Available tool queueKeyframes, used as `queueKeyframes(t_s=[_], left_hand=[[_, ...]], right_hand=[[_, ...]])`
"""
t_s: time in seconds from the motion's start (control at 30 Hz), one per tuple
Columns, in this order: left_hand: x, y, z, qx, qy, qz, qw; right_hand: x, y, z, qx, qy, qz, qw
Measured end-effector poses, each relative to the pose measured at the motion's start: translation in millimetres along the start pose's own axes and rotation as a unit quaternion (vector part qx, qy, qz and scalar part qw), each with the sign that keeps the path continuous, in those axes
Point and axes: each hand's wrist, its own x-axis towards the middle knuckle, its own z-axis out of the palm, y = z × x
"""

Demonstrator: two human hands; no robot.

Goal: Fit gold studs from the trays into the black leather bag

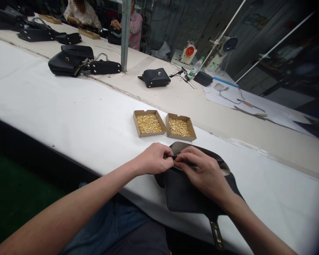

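Observation:
A black leather bag [184,193] lies at the near edge of the white table [69,117], partly hanging over it. My left hand [155,159] pinches the bag's upper edge from the left. My right hand [203,171] rests on the bag with its fingers pinched against the same spot; a tiny gold piece seems to sit between the fingertips. Just beyond the bag stand two small cardboard trays [149,123] [180,127] filled with small gold metal parts.
More black bags [69,60] [155,77] lie along the far side of the table, with a metal post [125,35] between them. Two people sit at the far left end. Papers, cables and a sewing machine [220,49] stand at the back right.

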Motion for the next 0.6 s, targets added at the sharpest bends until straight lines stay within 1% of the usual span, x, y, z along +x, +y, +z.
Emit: queueKeyframes(t_s=[0.23,0.43,0.6], left_hand=[[-0.8,-1.1,1.8,-0.002,0.004,0.006,1.000],[0.0,-4.2,1.9,-0.006,0.004,0.009,1.000],[0.6,-8.2,3.6,-0.009,0.004,0.015,1.000]], right_hand=[[-1.7,4.0,1.2,-0.007,-0.027,-0.016,0.999],[-0.3,9.5,1.4,0.025,-0.004,0.005,1.000],[1.6,5.8,2.8,0.022,0.002,0.029,0.999]])
